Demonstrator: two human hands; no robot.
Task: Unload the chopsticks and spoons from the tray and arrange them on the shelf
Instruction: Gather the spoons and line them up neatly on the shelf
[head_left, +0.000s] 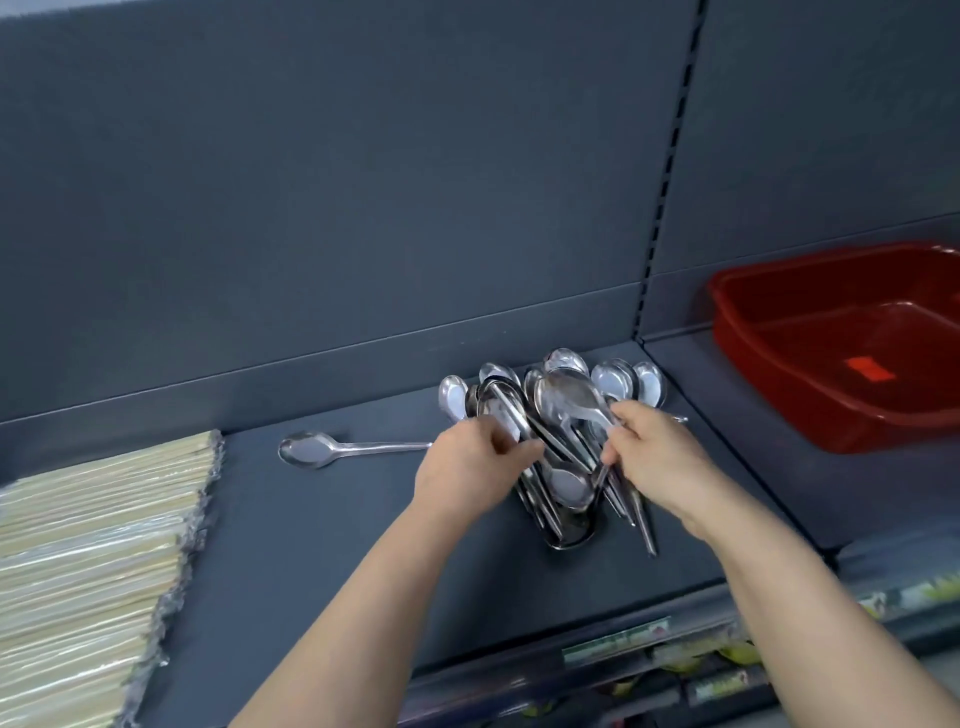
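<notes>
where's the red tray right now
In the head view the red tray sits on the shelf at far right, beyond the slotted upright, right of the spoon pile.

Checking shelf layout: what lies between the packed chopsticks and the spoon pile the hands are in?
In the head view, one loose spoon on bare shelf, between chopsticks and spoon pile.

light: dim, even | glare: spoons (561, 410) glint | shadows: soft | blur: slight | edges: wide-angle bending
</notes>
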